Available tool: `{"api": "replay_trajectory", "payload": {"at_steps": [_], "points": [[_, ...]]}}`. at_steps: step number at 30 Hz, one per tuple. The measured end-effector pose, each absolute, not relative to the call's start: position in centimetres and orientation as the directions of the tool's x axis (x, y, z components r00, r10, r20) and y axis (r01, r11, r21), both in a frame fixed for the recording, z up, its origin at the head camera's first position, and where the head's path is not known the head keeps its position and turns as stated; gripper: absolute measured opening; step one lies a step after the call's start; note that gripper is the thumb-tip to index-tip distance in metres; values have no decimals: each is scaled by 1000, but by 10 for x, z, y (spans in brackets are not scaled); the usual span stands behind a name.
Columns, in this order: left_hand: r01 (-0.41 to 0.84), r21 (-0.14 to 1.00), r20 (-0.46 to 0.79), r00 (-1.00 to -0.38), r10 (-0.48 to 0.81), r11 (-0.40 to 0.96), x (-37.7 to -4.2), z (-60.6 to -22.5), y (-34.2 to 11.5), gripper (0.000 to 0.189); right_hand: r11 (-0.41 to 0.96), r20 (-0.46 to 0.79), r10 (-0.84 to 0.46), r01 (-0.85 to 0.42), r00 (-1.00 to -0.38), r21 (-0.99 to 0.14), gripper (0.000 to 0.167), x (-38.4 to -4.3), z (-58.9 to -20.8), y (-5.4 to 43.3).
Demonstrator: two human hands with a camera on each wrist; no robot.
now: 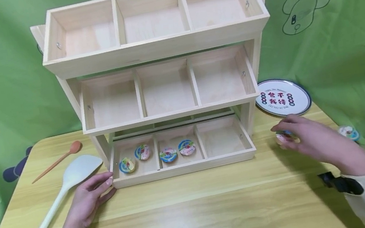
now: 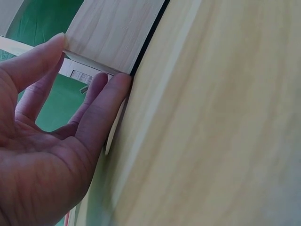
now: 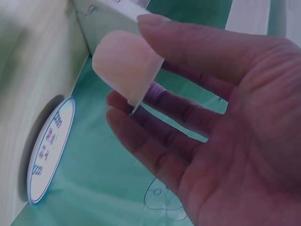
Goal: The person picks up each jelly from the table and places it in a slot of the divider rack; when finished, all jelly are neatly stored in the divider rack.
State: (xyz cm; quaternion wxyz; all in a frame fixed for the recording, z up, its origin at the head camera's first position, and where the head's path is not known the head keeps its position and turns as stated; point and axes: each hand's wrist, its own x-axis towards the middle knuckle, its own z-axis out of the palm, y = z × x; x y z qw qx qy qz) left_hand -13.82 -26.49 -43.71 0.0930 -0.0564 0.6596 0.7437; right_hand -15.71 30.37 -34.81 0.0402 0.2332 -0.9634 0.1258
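Note:
My right hand [image 1: 310, 141] holds a small jelly cup [image 3: 124, 66] between thumb and fingers above the table, right of the wooden shelf. The cup's pink body shows in the right wrist view, while its printed lid shows in the head view. My left hand [image 1: 88, 198] touches the left front corner of the shelf's bottom tray [image 1: 184, 168], with fingertips against its end in the left wrist view. Two jelly cups [image 1: 142, 152] lie in the tray's left compartment and two jelly cups [image 1: 168, 155] in its middle one. Another jelly cup [image 1: 349, 133] sits beyond my right wrist, partly hidden.
The shelf's top tier [image 1: 157, 48] and middle tier [image 1: 171, 113] each have three compartments. A printed plate [image 1: 282, 98] lies at the back right. Left of the shelf are a white spatula [image 1: 78, 171] and a small wooden spoon [image 1: 74, 147]. Green cloth [image 1: 347, 44] surrounds the table.

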Motion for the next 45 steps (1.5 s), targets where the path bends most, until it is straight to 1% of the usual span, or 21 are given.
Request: {"api": "replay_trajectory", "payload": {"at_steps": [3, 10, 18, 30, 34, 38, 41, 45], "points": [[-215, 970, -210, -976, 61, -115, -138, -437, -265, 24, 850, 142, -457, -478, -878, -222, 32, -158, -345, 297], [-217, 969, -212, -976, 57, -119, -138, -437, -263, 27, 849, 92, -456, -463, -885, -254, 33, -161, -338, 281], [-200, 971, -193, -979, 66, -128, -138, -436, -264, 25, 822, 90, -496, -500, -864, -273, 33, -165, -336, 269], [-209, 969, -202, -977, 66, -135, -138, -437, -265, 24, 757, 154, -577, -596, -802, -267, 34, -172, -338, 251], [-210, 969, -203, -977, 65, -131, -138, -437, -264, 25, 751, 128, -581, -590, -804, -297, 34, -172, -337, 243], [-216, 969, -209, -976, 61, -122, -137, -437, -265, 26, 745, 106, -578, -576, -809, -336, 29, -175, -337, 233], [-218, 968, -212, -975, 61, -122, -137, -438, -265, 29, 736, 106, -582, -578, -806, -353, 25, -179, -341, 227], [-214, 969, -208, -976, 63, -120, -138, -438, -264, 29, 726, 115, -586, -582, -802, -365, 25, -185, -346, 220]]}}
